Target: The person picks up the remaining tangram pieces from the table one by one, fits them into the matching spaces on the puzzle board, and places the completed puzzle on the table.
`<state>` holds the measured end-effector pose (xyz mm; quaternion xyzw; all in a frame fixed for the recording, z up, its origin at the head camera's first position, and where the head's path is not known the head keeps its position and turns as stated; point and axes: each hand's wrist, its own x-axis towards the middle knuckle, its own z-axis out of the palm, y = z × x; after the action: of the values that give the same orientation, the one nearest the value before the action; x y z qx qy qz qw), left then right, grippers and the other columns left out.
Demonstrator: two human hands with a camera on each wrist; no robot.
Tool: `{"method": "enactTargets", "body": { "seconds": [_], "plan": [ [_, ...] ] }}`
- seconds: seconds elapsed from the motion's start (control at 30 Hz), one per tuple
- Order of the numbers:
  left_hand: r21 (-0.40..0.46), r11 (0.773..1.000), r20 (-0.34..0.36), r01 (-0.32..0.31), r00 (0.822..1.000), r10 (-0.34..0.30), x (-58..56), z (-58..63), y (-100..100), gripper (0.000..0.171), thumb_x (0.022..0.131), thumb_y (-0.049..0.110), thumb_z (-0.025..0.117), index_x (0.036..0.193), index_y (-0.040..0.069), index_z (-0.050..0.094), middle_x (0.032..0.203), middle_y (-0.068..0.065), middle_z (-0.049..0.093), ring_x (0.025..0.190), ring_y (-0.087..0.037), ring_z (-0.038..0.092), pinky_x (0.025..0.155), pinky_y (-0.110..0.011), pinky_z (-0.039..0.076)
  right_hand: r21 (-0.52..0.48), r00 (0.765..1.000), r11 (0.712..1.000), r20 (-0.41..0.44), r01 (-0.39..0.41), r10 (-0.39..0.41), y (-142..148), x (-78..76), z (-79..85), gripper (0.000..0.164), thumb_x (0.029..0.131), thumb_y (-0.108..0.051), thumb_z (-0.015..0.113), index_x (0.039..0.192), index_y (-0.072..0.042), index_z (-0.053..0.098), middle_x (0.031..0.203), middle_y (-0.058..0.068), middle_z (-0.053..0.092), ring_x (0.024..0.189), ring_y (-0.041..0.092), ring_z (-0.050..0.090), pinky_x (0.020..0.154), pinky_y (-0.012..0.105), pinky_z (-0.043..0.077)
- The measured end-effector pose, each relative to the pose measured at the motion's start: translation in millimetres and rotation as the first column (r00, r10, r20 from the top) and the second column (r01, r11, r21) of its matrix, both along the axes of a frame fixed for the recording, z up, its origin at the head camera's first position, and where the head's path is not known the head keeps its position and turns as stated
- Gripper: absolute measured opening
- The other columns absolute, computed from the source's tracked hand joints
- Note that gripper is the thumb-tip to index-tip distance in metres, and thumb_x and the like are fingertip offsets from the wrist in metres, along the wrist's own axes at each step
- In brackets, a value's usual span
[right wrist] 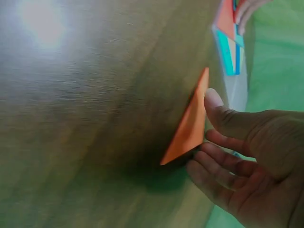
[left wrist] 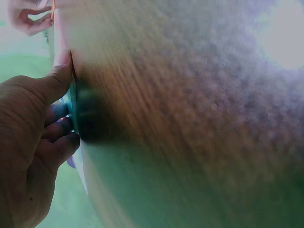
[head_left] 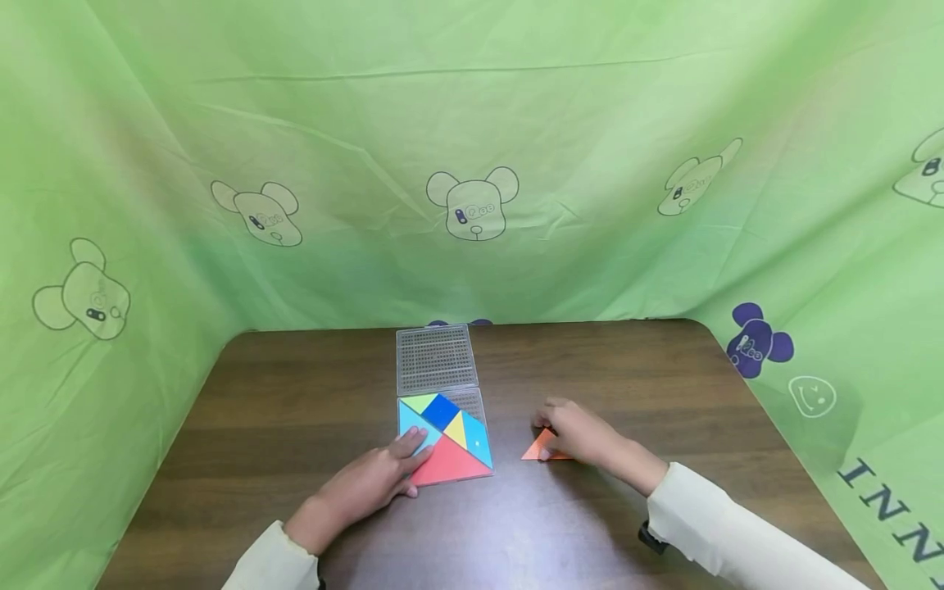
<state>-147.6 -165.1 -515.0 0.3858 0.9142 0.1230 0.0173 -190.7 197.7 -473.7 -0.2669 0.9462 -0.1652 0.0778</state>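
An orange triangle (head_left: 538, 447) is pinched by my right hand (head_left: 586, 434), to the right of the tray. In the right wrist view the thumb lies against the face of the orange triangle (right wrist: 187, 126) and the fingertips sit at its edge. Coloured tangram pieces, with a large red triangle (head_left: 450, 463), a blue square (head_left: 442, 411), a yellow triangle (head_left: 456, 429), a light blue parallelogram (head_left: 478, 441) and a green triangle (head_left: 418, 402), lie in the clear tray (head_left: 468, 399). My left hand (head_left: 369, 483) rests on the light blue triangle (head_left: 410, 420), its thumb by the tray's near edge.
The tray's clear dotted lid (head_left: 435, 360) lies flat behind it. All this is on a brown wooden table (head_left: 310, 393). Green cloth (head_left: 472, 106) with bear faces hangs behind and along both sides of the table.
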Motion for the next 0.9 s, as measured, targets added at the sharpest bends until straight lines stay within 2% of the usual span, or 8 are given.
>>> {"method": "enactTargets", "body": {
  "seconds": [0.1, 0.23, 0.47, 0.57, 0.7, 0.9],
  "plan": [
    [-0.009, 1.0, 0.018, -0.014, 1.0, 0.014, 0.0, 1.2, 0, 0.06, 0.096, 0.035, 0.071, 0.148, 0.008, 0.055, 0.159, -0.018, 0.046, 0.144, -0.035, 0.049, 0.102, -0.042, 0.056, 0.0, 1.0, 1.0, -0.028, 0.0, 0.0, 2, 7.4, -0.6, 0.037, 0.071, -0.014, 0.093, 0.101, -0.006, 0.073, 0.095, 0.001, 0.063, 0.084, 0.012, 0.056, 0.073, 0.028, 0.053],
    [-0.008, 1.0, 0.017, -0.013, 1.0, 0.014, 0.0, 0.6, 0, 0.06, 0.096, 0.034, 0.071, 0.148, 0.008, 0.055, 0.159, -0.019, 0.046, 0.144, -0.036, 0.049, 0.102, -0.042, 0.056, 0.017, 0.993, 1.0, -0.114, -0.007, 0.009, 2, 14.4, -5.6, 0.038, 0.067, -0.005, 0.094, 0.098, -0.006, 0.072, 0.094, 0.002, 0.063, 0.083, 0.013, 0.056, 0.069, 0.027, 0.052],
    [-0.013, 1.0, -0.011, 0.0, 1.0, 0.0, 0.4, 0.0, 0, 0.06, 0.097, 0.033, 0.071, 0.148, 0.007, 0.055, 0.157, -0.02, 0.047, 0.143, -0.036, 0.05, 0.101, -0.042, 0.057, 0.038, 0.983, 0.999, -0.181, -0.001, 0.008, -1, 14.4, -12.1, 0.042, 0.06, 0.001, 0.093, 0.087, -0.008, 0.061, 0.087, -0.001, 0.054, 0.08, 0.014, 0.049, 0.068, 0.027, 0.048],
    [-0.016, 1.0, 0.001, -0.009, 1.0, 0.009, 1.1, 0.4, 0, 0.06, 0.097, 0.034, 0.071, 0.148, 0.008, 0.055, 0.158, -0.019, 0.047, 0.144, -0.036, 0.049, 0.101, -0.042, 0.056, 0.048, 0.984, 0.999, -0.178, -0.016, 0.024, -1, 12.7, -10.4, 0.045, 0.058, 0.001, 0.093, 0.083, -0.01, 0.057, 0.084, -0.002, 0.05, 0.079, 0.014, 0.045, 0.066, 0.026, 0.042],
    [-0.02, 1.0, 0.023, -0.019, 1.0, 0.019, 1.9, 1.0, 1, 0.06, 0.097, 0.035, 0.07, 0.149, 0.009, 0.055, 0.159, -0.018, 0.046, 0.145, -0.035, 0.047, 0.103, -0.041, 0.056, 0.06, 0.991, 0.998, -0.128, -0.03, 0.038, -1, 10.0, -6.9, 0.047, 0.059, -0.001, 0.095, 0.082, -0.011, 0.055, 0.084, -0.003, 0.047, 0.078, 0.014, 0.042, 0.065, 0.025, 0.039],
    [-0.007, 1.0, 0.003, -0.011, 1.0, 0.011, 1.7, 1.0, 1, 0.06, 0.096, 0.032, 0.072, 0.148, 0.008, 0.056, 0.158, -0.019, 0.047, 0.144, -0.037, 0.049, 0.101, -0.043, 0.056, 0.06, 0.993, 0.997, -0.099, -0.054, 0.06, 1, 5.3, -4.0, 0.047, 0.058, -0.007, 0.097, 0.08, -0.012, 0.056, 0.082, -0.002, 0.048, 0.072, 0.01, 0.041, 0.063, 0.023, 0.037]
  ]
}}
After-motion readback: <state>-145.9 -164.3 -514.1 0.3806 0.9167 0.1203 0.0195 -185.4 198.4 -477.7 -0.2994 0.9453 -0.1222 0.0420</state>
